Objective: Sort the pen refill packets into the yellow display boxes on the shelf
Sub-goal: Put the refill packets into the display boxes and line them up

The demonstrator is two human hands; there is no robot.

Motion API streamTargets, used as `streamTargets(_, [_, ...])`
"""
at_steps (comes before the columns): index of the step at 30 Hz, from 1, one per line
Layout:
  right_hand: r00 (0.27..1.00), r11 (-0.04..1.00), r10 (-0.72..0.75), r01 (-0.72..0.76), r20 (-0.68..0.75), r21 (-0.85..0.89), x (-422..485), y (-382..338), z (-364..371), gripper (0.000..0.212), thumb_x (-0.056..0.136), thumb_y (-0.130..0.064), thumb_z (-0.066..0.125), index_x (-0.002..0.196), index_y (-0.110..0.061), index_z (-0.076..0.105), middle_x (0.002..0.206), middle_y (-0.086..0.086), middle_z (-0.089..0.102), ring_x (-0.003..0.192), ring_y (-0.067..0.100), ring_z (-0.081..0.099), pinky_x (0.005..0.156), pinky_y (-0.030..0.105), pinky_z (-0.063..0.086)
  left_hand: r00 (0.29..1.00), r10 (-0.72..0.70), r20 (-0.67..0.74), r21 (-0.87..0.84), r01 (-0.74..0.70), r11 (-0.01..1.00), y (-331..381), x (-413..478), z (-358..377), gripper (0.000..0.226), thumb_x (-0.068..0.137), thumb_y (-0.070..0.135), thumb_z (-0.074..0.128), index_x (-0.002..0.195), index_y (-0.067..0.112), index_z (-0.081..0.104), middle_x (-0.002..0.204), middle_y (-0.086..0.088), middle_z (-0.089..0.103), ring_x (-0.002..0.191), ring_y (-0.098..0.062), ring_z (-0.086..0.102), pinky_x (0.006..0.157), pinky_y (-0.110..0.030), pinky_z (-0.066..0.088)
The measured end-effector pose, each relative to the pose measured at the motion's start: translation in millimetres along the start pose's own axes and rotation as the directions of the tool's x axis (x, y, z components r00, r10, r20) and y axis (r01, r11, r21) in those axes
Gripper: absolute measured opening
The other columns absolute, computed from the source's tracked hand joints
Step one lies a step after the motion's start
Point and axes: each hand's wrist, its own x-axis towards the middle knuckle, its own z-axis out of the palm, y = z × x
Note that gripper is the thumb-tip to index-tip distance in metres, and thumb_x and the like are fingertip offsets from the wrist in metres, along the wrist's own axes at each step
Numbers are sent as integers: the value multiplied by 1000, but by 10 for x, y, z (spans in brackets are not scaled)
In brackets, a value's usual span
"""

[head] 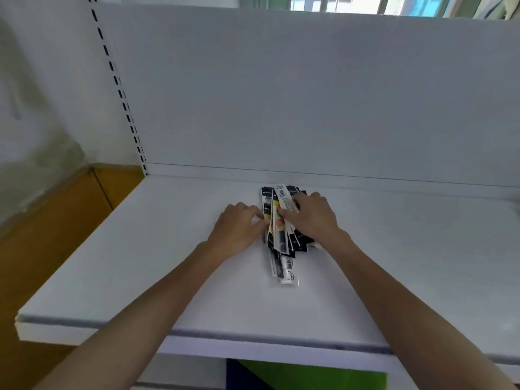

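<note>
So the pen refill packets (282,250) are in one messy fanned-out pile on the white shelf (140,263), about halfway along it and closer to the back edge than the front. Mostly black wrappers, a couple of white ones with barcodes, and one with some yellow and orange print peeking out in the middle. Two or three packets stick out of the pile toward the front edge.

Both hands are on the pile. The left grip (239,229) is at its left side, fingers curled in, fingertips and thumb pinching the edges of the packets there. The right grip (312,218) lies over the right half of the pile, fingers bent down around it, forefinger and thumb closed on the long white barcode packet (284,199) that angles up toward the back edge. Both forearms come in over the front edge of the shelf.

Behind the shelf there's a plain white back panel (309,94), with a slotted upright strip (118,80) at the back left corner. Off the left edge is a brown surface (56,220) lower down. Under the front edge you can see something green and dark blue (309,375), can't tell what. A window (337,2) shows above the panel.
</note>
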Motion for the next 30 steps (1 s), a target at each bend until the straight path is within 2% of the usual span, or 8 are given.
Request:
streamTargets(4, [997, 993, 27, -19, -75, 116, -14, -83, 5, 36, 82, -44, 63, 107, -19, 65, 105, 12, 52, 103, 26, 49, 71, 28, 36, 999, 19, -28, -37, -20, 999, -23, 42, -36, 34, 94, 33, 47, 112, 7, 61, 107, -14, 57, 101, -28, 52, 84, -35, 42])
streamTargets(9, [989, 999, -41, 44, -145, 21, -14, -87, -221, 27, 85, -38, 61, 97, -15, 70, 101, 10, 53, 98, 22, 50, 75, 29, 40, 976, 132, -176, -5, -135, 991, 50, 109, -45, 47, 90, 30, 54, 131, 9, 45, 133, -11, 43, 123, -26, 37, 103, -34, 32])
streamTargets(14, [936, 893, -278, 168, 217, 417, -79, -336, -646, 28, 88, -23, 60, 74, 0, 67, 66, 11, 62, 57, 15, 53, 57, 26, 45, 844, 517, -139, 203, -487, 849, 257, 213, -295, 52, 89, 23, 56, 136, 13, 36, 128, -6, 53, 113, -25, 51, 97, -31, 34])
streamTargets(19, [970, 521, -61, -169, 234, 837, -73, -162, -656, 28, 95, -27, 49, 91, -4, 65, 76, 8, 67, 66, 17, 61, 62, 25, 53, 935, 343, -88, -29, -346, 938, 262, 218, -350, 27, 98, 21, 39, 124, 16, 40, 85, -5, 60, 72, -25, 56, 66, -34, 45])
streamTargets(22, [982, 855, 165, -190, 93, 483, -61, 0, -544, 31, 90, -39, 56, 90, -9, 62, 75, 2, 63, 63, 13, 55, 53, 20, 44, 995, 98, -8, -454, -90, 886, 229, 209, -324, 26, 99, 27, 36, 91, 11, 54, 66, -3, 51, 57, -18, 46, 55, -29, 35])
streamTargets(24, [963, 972, 153, -187, 221, 145, -80, 26, -453, 34, 81, -40, 68, 91, -8, 60, 73, 1, 59, 58, 10, 53, 47, 18, 41, 992, -11, 125, -613, 86, 786, 214, 213, -329, 32, 99, 32, 34, 85, 12, 55, 60, 1, 45, 51, -13, 40, 51, -24, 33])
streamTargets(27, [934, 964, 152, -212, 324, 160, -83, -18, -416, 23, 76, -24, 75, 79, -7, 60, 71, 4, 63, 57, 11, 52, 44, 17, 39, 964, -44, 264, -731, 230, 643, 233, 202, -347, 24, 97, 20, 37, 86, 11, 57, 68, -4, 55, 55, -15, 49, 49, -25, 44])
streamTargets(30, [973, 916, 150, -203, 173, 347, -64, -40, -492, 18, 76, -18, 75, 81, -10, 59, 71, 2, 64, 60, 9, 58, 44, 18, 41, 967, -77, 244, -761, 240, 602, 214, 184, -353, 23, 97, 14, 39, 89, 7, 60, 78, -9, 64, 58, -17, 61, 51, -28, 52])
